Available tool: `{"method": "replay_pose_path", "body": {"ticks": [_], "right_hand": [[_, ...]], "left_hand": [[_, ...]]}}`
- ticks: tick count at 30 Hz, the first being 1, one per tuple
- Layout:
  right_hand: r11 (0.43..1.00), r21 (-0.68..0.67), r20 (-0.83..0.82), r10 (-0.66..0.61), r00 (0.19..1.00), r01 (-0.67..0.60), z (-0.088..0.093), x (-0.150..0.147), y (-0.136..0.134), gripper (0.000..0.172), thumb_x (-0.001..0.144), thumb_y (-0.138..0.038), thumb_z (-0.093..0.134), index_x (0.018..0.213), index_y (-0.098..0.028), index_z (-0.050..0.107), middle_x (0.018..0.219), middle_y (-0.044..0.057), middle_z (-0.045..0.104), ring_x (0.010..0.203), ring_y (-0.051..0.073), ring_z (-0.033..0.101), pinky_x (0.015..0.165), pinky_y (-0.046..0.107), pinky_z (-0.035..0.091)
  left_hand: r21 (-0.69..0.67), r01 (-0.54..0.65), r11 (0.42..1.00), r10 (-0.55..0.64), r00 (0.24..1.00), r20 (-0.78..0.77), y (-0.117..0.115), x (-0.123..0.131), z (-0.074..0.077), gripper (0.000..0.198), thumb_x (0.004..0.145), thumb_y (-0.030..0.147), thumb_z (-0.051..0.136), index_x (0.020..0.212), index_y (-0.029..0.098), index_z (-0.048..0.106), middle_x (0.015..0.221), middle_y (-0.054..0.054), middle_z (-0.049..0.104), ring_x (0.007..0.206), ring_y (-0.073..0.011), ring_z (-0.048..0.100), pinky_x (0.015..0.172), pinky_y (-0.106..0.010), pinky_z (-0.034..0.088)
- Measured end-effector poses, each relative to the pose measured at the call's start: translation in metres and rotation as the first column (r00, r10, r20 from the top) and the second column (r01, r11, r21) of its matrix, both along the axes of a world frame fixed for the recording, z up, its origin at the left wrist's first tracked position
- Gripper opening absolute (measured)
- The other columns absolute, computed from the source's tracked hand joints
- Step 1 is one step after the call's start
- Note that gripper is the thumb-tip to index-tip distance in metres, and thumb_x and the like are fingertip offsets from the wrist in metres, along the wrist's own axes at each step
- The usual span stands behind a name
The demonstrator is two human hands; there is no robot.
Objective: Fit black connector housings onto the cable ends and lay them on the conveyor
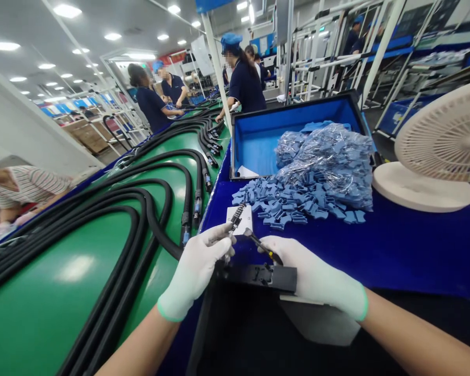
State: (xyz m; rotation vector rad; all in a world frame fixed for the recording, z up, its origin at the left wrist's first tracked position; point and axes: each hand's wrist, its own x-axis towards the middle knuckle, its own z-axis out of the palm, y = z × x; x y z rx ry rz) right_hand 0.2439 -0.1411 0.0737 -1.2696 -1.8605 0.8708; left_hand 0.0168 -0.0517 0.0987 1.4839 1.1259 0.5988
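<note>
My left hand (198,274), in a white glove with a green cuff, is closed around a small dark part with ribbed metal sections (238,214); its lower end is hidden by the fingers. My right hand (313,271), gloved likewise, grips a slim hand tool (264,246) with a dark head and a yellow-and-black handle; I cannot make out its exact kind. The tool's head points toward the left fingers. Just below both hands lies a black block-shaped fixture (254,275), close to the right palm. Behind the left fingertips, a small white plate (246,223) rests on the blue surface.
Loose blue plastic clips (293,203) spread beyond my hands, beside a clear bag (337,162) of more clips. A blue bin (254,146) and a fan (434,141) stand behind. Black hoses (141,198) cover the green belt (43,324) leftward. Co-workers (245,83) stand along it.
</note>
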Motion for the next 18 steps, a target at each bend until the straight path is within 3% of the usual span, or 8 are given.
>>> {"method": "replay_pose_path", "body": {"ticks": [4,11,14,18], "right_hand": [[0.994,0.053,-0.077,0.099,0.992,-0.095,0.011,-0.008,0.007,0.036,0.087,-0.030,0.069,0.122,-0.023,0.069,0.120,0.009,0.070,0.114,0.030,0.063,0.104,0.043,0.050],[0.990,0.094,-0.061,0.107,0.992,-0.101,0.009,-0.009,0.009,0.045,0.087,-0.028,0.069,0.131,-0.023,0.066,0.130,0.011,0.068,0.126,0.032,0.060,0.113,0.047,0.046],[0.993,0.097,-0.022,0.075,0.997,-0.072,0.000,-0.010,0.011,0.048,0.084,-0.024,0.070,0.132,-0.024,0.066,0.131,0.011,0.067,0.127,0.034,0.059,0.113,0.048,0.046],[0.994,0.113,0.104,0.001,0.995,-0.012,-0.026,-0.010,0.019,0.047,0.080,-0.009,0.061,0.124,-0.023,0.069,0.132,0.010,0.066,0.126,0.035,0.058,0.110,0.049,0.048]], "left_hand": [[0.007,0.054,0.999,-0.054,0.998,-0.014,0.000,0.002,0.004,0.045,0.093,0.037,0.068,0.133,0.019,0.065,0.084,-0.003,0.069,0.072,-0.0150,0.058,0.065,-0.025,0.044],[0.038,0.060,0.997,-0.058,0.997,-0.052,-0.001,0.002,0.003,0.045,0.093,0.040,0.067,0.133,0.019,0.065,0.078,-0.002,0.067,0.069,-0.0158,0.057,0.063,-0.025,0.042],[0.050,0.066,0.997,-0.063,0.996,-0.060,-0.001,0.002,0.003,0.044,0.093,0.038,0.066,0.132,0.018,0.065,0.078,-0.002,0.067,0.069,-0.0162,0.056,0.064,-0.026,0.042],[0.057,0.066,0.996,-0.062,0.995,-0.073,-0.001,0.001,0.000,0.045,0.092,0.037,0.066,0.133,0.018,0.065,0.078,-0.002,0.067,0.070,-0.0166,0.058,0.066,-0.027,0.044]]}}
